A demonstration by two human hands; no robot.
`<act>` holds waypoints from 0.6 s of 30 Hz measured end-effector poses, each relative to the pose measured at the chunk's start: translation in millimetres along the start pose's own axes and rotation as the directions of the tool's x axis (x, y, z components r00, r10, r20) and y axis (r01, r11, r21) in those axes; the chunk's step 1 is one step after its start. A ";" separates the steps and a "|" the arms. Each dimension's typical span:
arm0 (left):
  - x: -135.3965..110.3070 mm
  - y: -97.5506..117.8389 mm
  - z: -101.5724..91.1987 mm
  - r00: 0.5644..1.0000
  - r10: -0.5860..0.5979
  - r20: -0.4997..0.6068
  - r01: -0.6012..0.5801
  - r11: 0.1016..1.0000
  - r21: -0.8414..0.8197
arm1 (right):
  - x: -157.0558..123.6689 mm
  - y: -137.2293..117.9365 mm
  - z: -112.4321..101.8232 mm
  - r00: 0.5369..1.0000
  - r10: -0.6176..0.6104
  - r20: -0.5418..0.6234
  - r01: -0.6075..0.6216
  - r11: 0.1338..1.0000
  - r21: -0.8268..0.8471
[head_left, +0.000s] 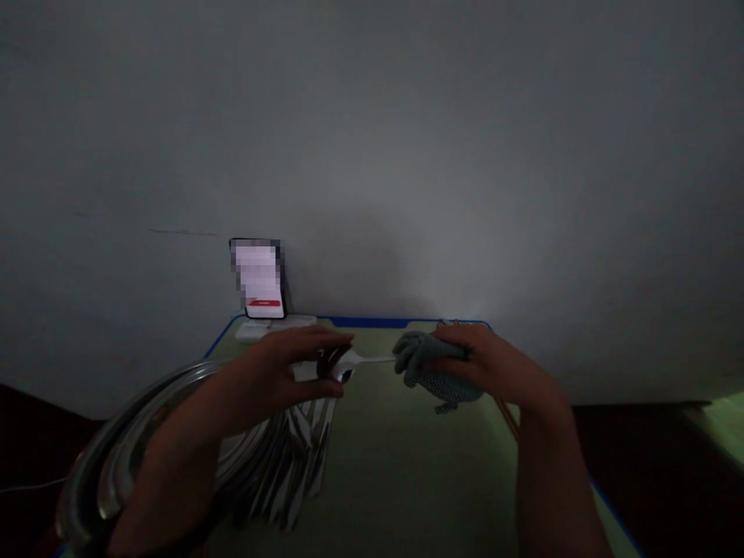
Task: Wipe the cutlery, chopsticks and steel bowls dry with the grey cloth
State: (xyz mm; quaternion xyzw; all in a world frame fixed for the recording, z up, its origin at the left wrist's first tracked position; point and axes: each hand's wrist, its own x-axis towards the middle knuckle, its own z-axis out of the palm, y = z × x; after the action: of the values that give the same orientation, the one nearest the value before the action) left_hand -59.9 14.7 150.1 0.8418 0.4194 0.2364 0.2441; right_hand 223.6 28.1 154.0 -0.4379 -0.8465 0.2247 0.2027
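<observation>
A metal spoon [351,359] is held level above the table, its bowl toward the left and its thin handle running right. My left hand [305,356] is closed around the bowl end, thumb below and fingers above. Bunched in my right hand [473,353] is a grey-green cloth [442,384], which covers the far end of the handle. Below my left hand lies a pile of metal cutlery [299,473], handles pointing toward me. Dim light blurs the single pieces.
Large round metal trays or plates [105,473] are stacked at the left, partly behind my left forearm. A lit phone [264,283] leans on the wall [372,155] over a white object [249,332]. Brown sticks [508,420] lie by my right wrist on the blue-edged table [401,496].
</observation>
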 end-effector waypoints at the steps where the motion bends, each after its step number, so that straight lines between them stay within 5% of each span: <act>1: 2.0 4.8 3.0 1.000 0.027 0.007 -0.028 0.999 0.032 | 0.1 -3.8 1.6 1.000 0.006 0.017 -0.005 1.000 -0.016; 5: 8.5 23.9 16.3 0.990 0.088 0.107 -0.099 0.990 0.099 | 7.9 -25.1 18.8 0.984 -0.050 0.170 0.059 0.997 -0.045; 9: 8.7 22.5 19.4 0.995 0.011 0.097 -0.028 0.984 0.176 | 17.8 -33.2 32.0 0.974 -0.096 0.204 0.105 0.994 -0.035; 18: 2.3 6.8 4.5 0.999 0.040 -0.029 -0.035 0.985 0.169 | -0.2 7.6 1.7 0.961 0.022 0.277 -0.067 0.986 0.152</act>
State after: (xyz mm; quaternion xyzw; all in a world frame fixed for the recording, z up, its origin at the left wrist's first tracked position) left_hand -51.9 12.0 151.3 0.8633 0.4257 0.2182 0.1610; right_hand 227.7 31.5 148.3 -0.4038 -0.8356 0.3549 0.1129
